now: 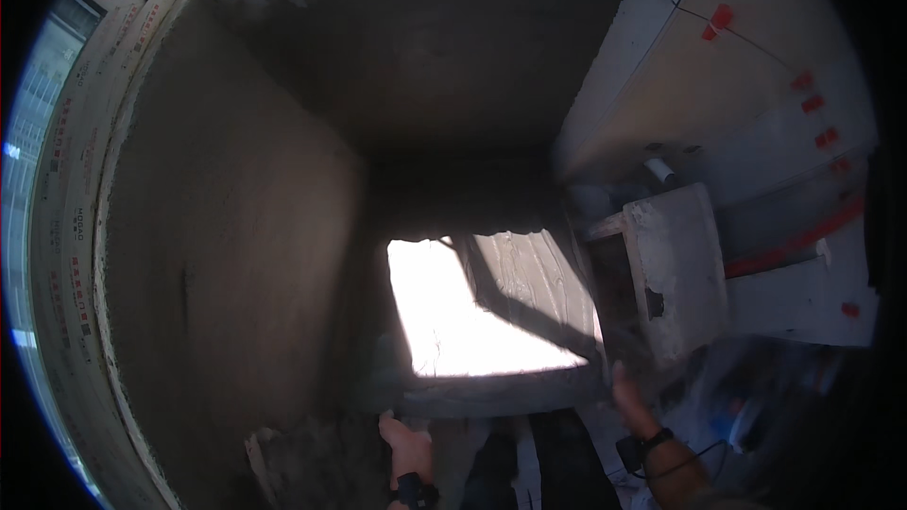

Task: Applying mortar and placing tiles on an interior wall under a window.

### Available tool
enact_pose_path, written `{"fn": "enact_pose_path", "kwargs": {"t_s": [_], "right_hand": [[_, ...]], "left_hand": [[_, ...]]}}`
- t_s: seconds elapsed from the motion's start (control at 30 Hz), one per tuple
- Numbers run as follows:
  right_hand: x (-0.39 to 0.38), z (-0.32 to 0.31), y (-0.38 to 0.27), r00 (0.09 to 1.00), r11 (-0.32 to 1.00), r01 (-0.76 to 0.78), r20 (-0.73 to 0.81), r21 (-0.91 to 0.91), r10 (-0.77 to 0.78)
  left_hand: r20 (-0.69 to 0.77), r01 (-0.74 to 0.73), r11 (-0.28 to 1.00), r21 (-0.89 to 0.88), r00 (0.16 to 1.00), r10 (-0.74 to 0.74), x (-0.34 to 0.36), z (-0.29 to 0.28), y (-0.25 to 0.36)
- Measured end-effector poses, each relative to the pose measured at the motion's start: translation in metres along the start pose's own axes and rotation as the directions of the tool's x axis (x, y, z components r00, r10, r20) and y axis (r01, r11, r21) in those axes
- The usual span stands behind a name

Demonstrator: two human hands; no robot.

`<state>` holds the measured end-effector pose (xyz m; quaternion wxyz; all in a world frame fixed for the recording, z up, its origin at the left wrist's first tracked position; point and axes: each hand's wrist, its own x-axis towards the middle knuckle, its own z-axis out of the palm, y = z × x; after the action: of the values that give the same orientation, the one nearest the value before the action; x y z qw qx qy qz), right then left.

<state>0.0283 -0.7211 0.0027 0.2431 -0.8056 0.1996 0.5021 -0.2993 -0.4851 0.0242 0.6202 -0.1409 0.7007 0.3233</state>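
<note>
A long grey straightedge [491,398] lies crosswise in front of me, along the near edge of a sunlit patch of wet mortar [529,269]. My left hand [408,446] is at its left end, thumb up and fingers closed on it. My right hand [631,399] grips around its right end, farther forward, with the fingers partly blurred. Dark bands sit on both wrists, and a cord hangs by the right one. Deep shadow hides much of the bar's outline. My dark-trousered legs [567,458] show between the hands.
Grey plastered walls rise on the left [227,217] and ahead [435,57]. At the right stands a mortar-stained white stool [675,274], near a short white pipe [658,170]. Red clips [718,22] dot the pale right wall. A film-covered window frame [76,217] lines the far left.
</note>
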Motion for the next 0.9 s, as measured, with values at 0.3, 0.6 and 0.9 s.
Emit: {"fn": "enact_pose_path", "kwargs": {"t_s": [0.3,0.6,0.9], "right_hand": [[-0.013,-0.033,-0.058,0.973,0.924,0.199,-0.051,-0.327,-0.227],[-0.078,-0.089,-0.187,0.962,0.982,0.179,0.198,0.062,-0.188],[-0.12,-0.106,-0.266,0.934,0.927,0.169,0.245,0.335,-0.259]], "left_hand": [[-0.009,-0.098,0.993,0.059,0.995,0.098,-0.056,0.061,0.008],[0.457,-0.697,0.366,0.616,0.695,0.556,-0.141,0.129,0.012],[0.01,-0.341,0.925,0.165,0.939,0.344,-0.169,0.233,0.063]]}}
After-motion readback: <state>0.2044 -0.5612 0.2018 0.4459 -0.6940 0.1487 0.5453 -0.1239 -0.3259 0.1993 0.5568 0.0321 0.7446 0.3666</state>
